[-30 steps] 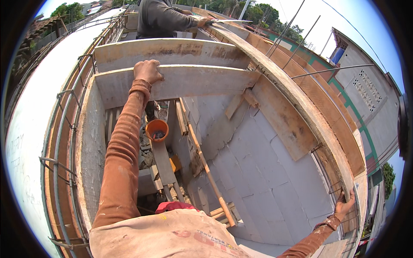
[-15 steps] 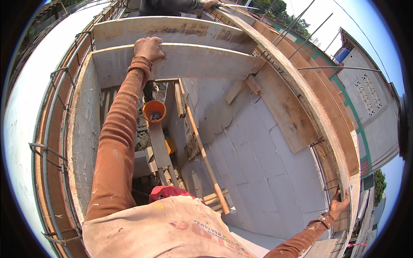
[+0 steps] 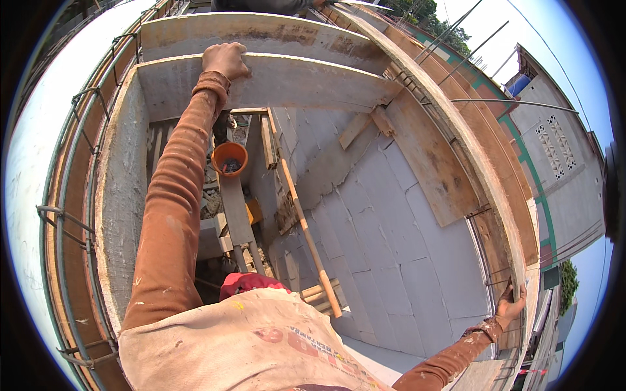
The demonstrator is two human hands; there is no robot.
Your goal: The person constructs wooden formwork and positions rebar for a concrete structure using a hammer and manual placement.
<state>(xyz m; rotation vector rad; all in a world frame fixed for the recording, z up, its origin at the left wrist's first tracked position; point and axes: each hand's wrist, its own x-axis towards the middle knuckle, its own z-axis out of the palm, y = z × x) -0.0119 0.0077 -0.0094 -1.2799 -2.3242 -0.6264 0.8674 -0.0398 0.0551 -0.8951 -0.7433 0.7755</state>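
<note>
My left hand is closed over the top edge of a pale, stained plank that spans the opening from left to right. Its fingers fold over the far side and are mostly hidden. At the lower right, my right hand grips the edge of a long formwork board, with the thumb and fingers on either side of it. A second stained plank stands just beyond the first, roughly parallel. Both of my arms are stretched out in brown sleeves.
Below, an orange bucket with dark contents sits on a narrow plank. A round wooden pole leans beside the grey block wall. Steel bars run along the left; thin rods jut out at right. A co-worker's dark sleeve shows at top.
The view has shifted slightly, and most things sit a little higher and further left. Both of my hands keep their holds. The co-worker's hand at the top has mostly left the picture.
</note>
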